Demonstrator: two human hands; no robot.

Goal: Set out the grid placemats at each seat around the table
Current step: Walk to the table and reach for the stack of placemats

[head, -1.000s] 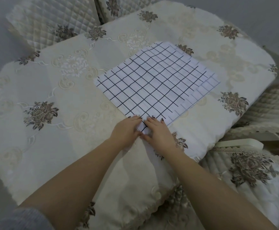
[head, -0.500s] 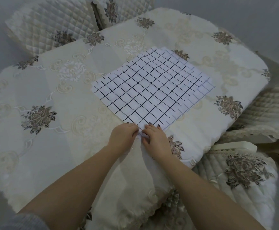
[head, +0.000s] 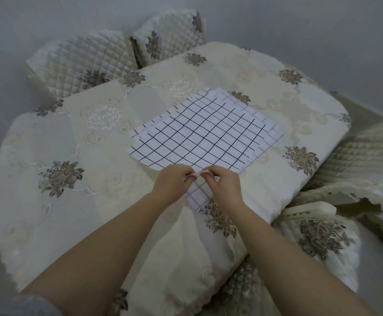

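Observation:
A stack of white placemats with a black grid (head: 208,131) lies fanned in the middle of the table (head: 94,201), which wears a cream floral cloth. My left hand (head: 172,181) and my right hand (head: 224,185) meet at the stack's near corner. Both pinch the corner of the top placemat (head: 198,192) and hold it raised above the cloth, the two hands almost touching. The offset edges of the mats below show at the stack's left and right sides.
Two quilted chair backs (head: 81,62) (head: 170,35) stand at the far side against the wall. A cushioned chair seat (head: 318,238) sits at the near right, and another quilted chair (head: 363,160) at the right edge.
Both hands went from pressing flat on the near corner to pinching it and lifting the top placemat's corner. The view has tilted up, showing more of the far chairs.

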